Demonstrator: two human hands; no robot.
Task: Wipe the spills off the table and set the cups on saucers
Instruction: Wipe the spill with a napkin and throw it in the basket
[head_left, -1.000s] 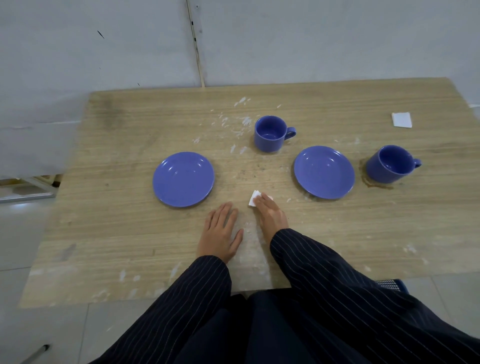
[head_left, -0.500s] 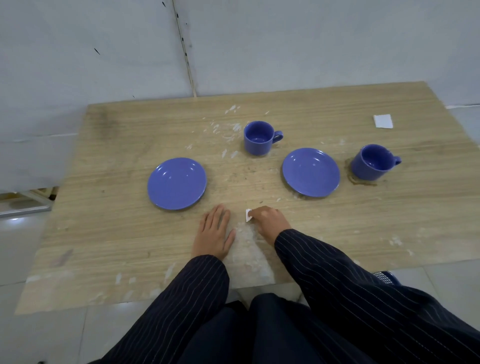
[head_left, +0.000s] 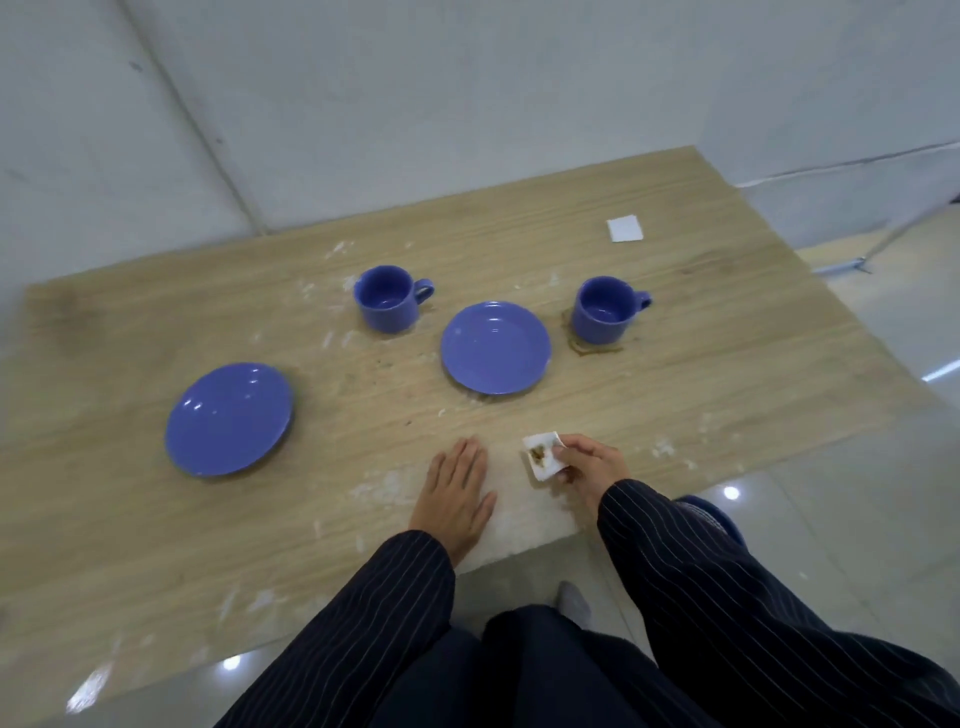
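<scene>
My right hand (head_left: 584, 465) holds a small white tissue (head_left: 542, 457) lifted off the table, its brown-stained face turned up. My left hand (head_left: 457, 493) lies flat and open on the wooden table (head_left: 156, 519) near the front edge. Two blue saucers are bare: the left saucer (head_left: 230, 418) and the right saucer (head_left: 496, 347). One blue cup (head_left: 387, 298) stands behind and between them. A second blue cup (head_left: 605, 308) stands right of the right saucer in a brown spill ring (head_left: 592, 349).
A folded white tissue (head_left: 625, 228) lies at the far right of the table. White flecks and smears mark the wood around the middle and front. A grey wall runs behind the table; glossy floor tiles lie to the right and in front.
My right hand has lifted the tissue off the table and turned it stain-side up. The view has swung to the right. My left hand has stayed flat.
</scene>
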